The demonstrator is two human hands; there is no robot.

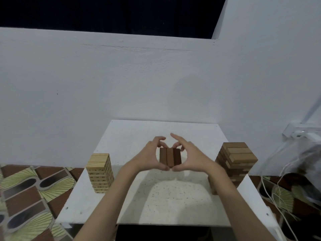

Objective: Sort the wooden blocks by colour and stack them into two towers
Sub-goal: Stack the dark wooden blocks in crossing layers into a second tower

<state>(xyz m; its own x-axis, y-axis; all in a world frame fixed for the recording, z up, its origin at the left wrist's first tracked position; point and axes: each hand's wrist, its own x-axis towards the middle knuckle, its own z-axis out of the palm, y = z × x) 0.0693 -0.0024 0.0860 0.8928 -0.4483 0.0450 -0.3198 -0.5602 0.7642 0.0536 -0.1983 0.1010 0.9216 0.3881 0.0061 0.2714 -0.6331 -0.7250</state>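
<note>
Three dark brown blocks (pixel 170 158) lie side by side as one flat row, held above the middle of the white table (pixel 121 136). My left hand (pixel 151 157) grips the row's left side and my right hand (pixel 189 158) grips its right side, thumbs at the near edge, fingers at the far edge. A tower of pale wooden blocks (pixel 99 173) stands at the table's left edge. A taller tower of brown blocks (pixel 233 162) stands at the right edge, its top layers slightly out of line.
A white wall rises just behind the table. Patterned floor tiles (pixel 26 197) show on the left. White cables (pixel 278 188) and a dark bag lie right of the table, with a white socket strip (pixel 302 133) on the wall.
</note>
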